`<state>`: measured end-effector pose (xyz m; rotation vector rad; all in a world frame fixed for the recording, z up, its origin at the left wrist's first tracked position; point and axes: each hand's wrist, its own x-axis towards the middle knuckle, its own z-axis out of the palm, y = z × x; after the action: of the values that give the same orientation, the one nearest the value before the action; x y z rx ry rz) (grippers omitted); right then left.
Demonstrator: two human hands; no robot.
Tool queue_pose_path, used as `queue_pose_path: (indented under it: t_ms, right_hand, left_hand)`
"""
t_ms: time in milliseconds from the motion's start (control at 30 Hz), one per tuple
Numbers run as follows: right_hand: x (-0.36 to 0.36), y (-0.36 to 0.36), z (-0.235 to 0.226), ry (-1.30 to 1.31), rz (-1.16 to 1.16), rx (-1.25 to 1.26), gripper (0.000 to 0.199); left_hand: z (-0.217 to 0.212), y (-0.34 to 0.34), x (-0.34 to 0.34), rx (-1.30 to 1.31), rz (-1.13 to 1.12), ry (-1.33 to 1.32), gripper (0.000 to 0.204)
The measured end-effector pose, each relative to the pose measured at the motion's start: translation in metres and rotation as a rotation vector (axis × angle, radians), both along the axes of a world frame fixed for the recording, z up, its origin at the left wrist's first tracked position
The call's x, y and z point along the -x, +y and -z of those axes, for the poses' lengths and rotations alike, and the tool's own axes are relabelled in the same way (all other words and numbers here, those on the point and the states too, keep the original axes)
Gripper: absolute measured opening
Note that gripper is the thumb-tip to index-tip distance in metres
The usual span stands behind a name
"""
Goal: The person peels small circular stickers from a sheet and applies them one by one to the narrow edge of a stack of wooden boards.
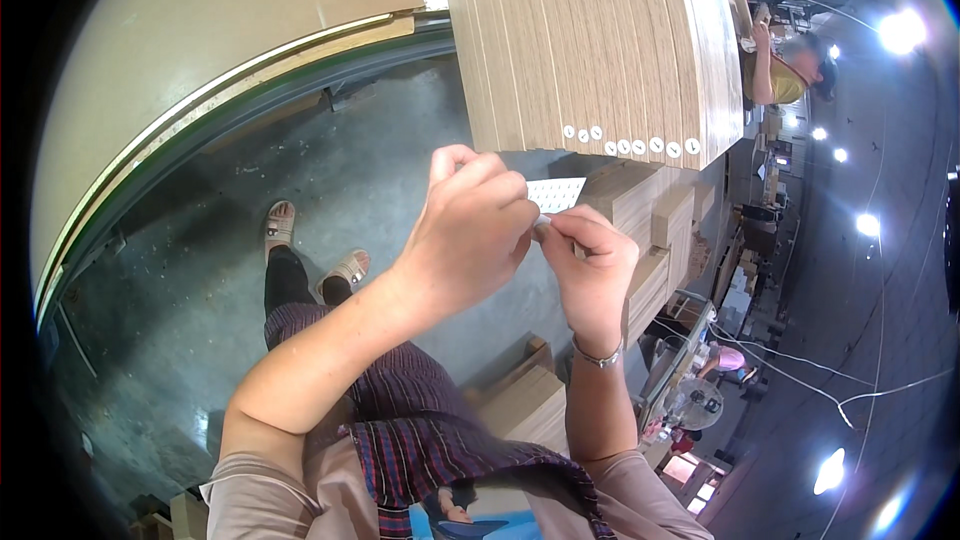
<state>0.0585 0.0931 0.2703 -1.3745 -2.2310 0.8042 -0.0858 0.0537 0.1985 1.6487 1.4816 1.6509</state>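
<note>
Sticker sheet: small white sheet w/ rows of round dots, held up betw. both hands, just above the right hand and right of the left fingertips. Left hand curled round its near end, fingers bent, thumb side pinching; most of the sheet hidden behind that hand. Right hand pinches at the sheet's lower edge w/ thumb and forefinger, tips touching the left hand's; looks like one small white sticker sits betw. the fingertips, too small to be sure. Silver bracelet on the right wrist.

Just beyond the hands: stack of wood-grain panels, standing on edge, w/ a row of white round stickers along the lower edge of the stack, right above the sheet. Below and right of the right hand: lower stacks of boards. More boards betw. the forearms, near the body.

Under the left forearm: grey concrete floor, person's own sandalled feet, dark trousers. Far left of the left hand: big pale board w/ green edge.

Far right, well apart: another person in yellow top, ceiling lamps, cables.
</note>
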Motion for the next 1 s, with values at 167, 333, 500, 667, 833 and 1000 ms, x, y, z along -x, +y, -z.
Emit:
queue_pose_path:
  t_ms: [167,333,500,667,833,1000]
  right_hand:
    - [0.003,-0.001,-0.003,-0.004,0.049,0.069,0.011]
    - [-0.007,0.003,0.005,0.1,0.118,0.168,0.012]
    - [-0.004,0.001,0.002,0.21,0.212,0.276,0.01]
    - [-0.007,0.0,0.004,0.264,0.224,0.293,0.009]
    - [-0.004,-0.003,0.001,0.155,0.16,0.242,0.01]
    - [-0.006,-0.003,0.002,0.107,0.097,0.162,0.012]
  left_hand:
    - [0.004,0.001,-0.002,-0.004,-0.036,-0.06,0.018]
    - [0.016,0.005,-0.004,-0.018,-0.03,-0.195,0.017]
    - [0.02,0.005,-0.005,0.052,0.001,-0.391,0.017]
    - [0.01,0.0,-0.002,-0.028,-0.025,-0.182,0.018]
    - [0.012,-0.003,-0.003,-0.066,-0.03,-0.136,0.02]
    - [0.007,-0.004,-0.003,-0.074,-0.036,-0.095,0.022]
